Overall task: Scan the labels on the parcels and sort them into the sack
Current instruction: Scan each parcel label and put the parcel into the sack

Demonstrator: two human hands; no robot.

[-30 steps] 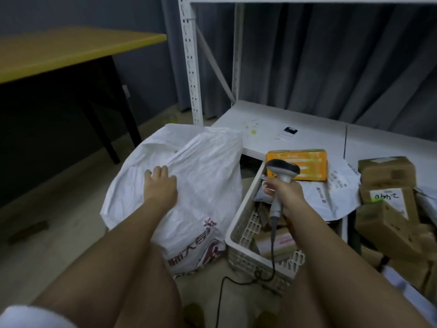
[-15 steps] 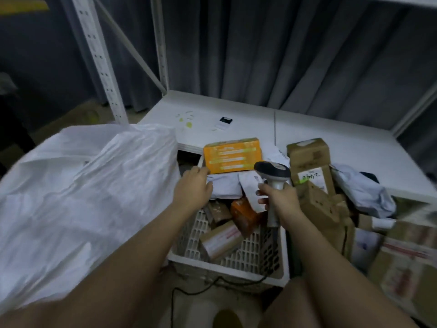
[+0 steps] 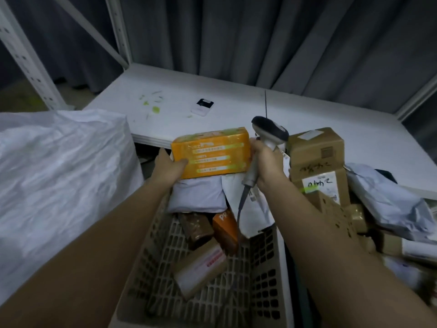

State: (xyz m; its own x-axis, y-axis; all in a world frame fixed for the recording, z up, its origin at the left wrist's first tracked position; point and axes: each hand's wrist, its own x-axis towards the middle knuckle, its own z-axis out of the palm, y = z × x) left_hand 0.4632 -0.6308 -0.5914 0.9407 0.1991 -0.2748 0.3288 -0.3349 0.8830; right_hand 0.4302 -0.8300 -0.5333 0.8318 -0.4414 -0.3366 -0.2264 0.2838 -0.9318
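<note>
Sack (image 3: 59, 176), white woven plastic, bulks large at left, crumpled, its near side beside the crate. Grey curtain (image 3: 272, 39) hangs behind; white metal racking uprights (image 3: 28, 62) stand at far left. White shelf board (image 3: 189, 91), low, carries green smears and a small white-and-black device (image 3: 202, 106).

Crate (image 3: 264, 268), pale perforated plastic, sits below centre between both forearms. Inside: brown carton with white label (image 3: 201, 268), a brown taped packet (image 3: 196, 227), a small orange box (image 3: 225, 229), grey poly mailer (image 3: 197, 194) and a white mailer (image 3: 255, 209) toward the far end.

Stack of cardboard boxes (image 3: 316, 162) at right, hand-marked; more mailers (image 3: 387, 204) and cartons crowd the right edge, blurred.

Orange parcel (image 3: 211, 153), shrink-wrapped, white and green print, held at the crate's far end, above the grey mailer. Left hand (image 3: 169, 168) grips its left end, thumb over the front face. Right hand (image 3: 268, 162) touches the parcel's right end while wrapped around the grey handle of the scanner (image 3: 269, 136), dark head up, cable trailing down into the crate.

Light dim; right side motion-blurred.
</note>
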